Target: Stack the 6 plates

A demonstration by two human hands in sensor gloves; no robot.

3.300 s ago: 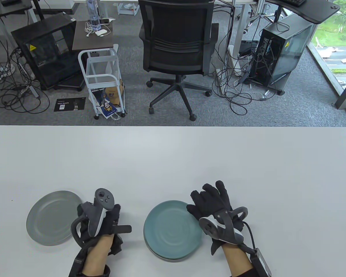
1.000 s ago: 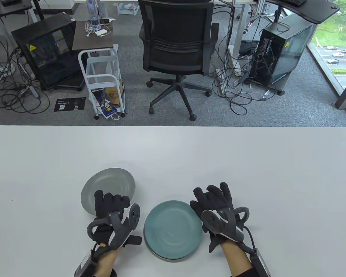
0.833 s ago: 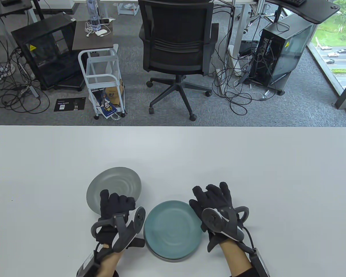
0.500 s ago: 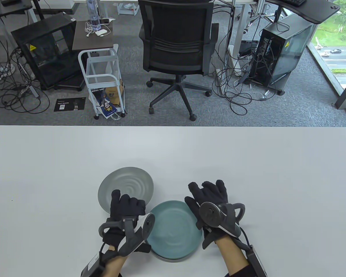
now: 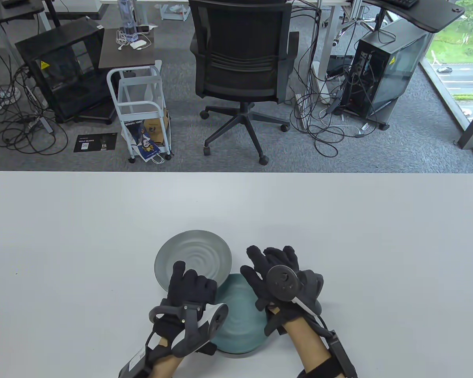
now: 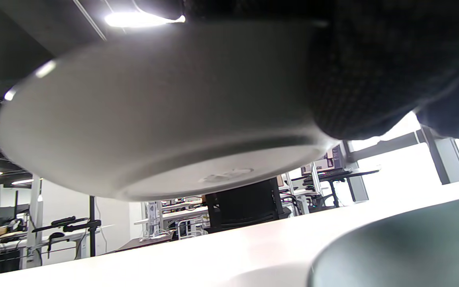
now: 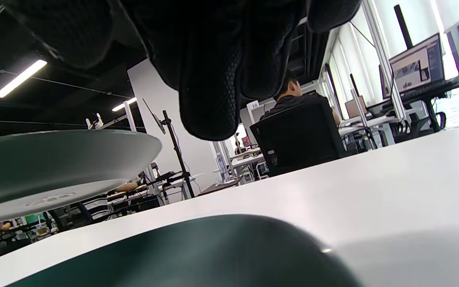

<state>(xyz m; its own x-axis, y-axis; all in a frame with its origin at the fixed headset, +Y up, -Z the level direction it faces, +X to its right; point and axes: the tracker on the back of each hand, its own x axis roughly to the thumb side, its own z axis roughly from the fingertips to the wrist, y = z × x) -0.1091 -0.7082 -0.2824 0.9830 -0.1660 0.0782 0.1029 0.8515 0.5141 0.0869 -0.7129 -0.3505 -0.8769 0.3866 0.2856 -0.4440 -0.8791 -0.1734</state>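
My left hand (image 5: 191,285) grips the near rim of a grey plate (image 5: 193,256) and holds it in the air, just left of and partly over a stack of teal plates (image 5: 240,327) near the table's front edge. The left wrist view shows the grey plate's underside (image 6: 153,119) above the table, with the teal stack's rim (image 6: 405,247) at the lower right. My right hand (image 5: 270,267) hovers with fingers spread over the stack's right rim and holds nothing. In the right wrist view the grey plate (image 7: 54,167) floats above the teal stack (image 7: 197,255).
The white table (image 5: 339,220) stretches wide beyond the plates. Behind its far edge stand a black office chair (image 5: 240,63), a white trolley (image 5: 142,106) and computer cases on the floor.
My left hand picked the grey plate up from the left of the table and carried it right, up to the teal stack. My right hand shifted left over the stack's right rim.
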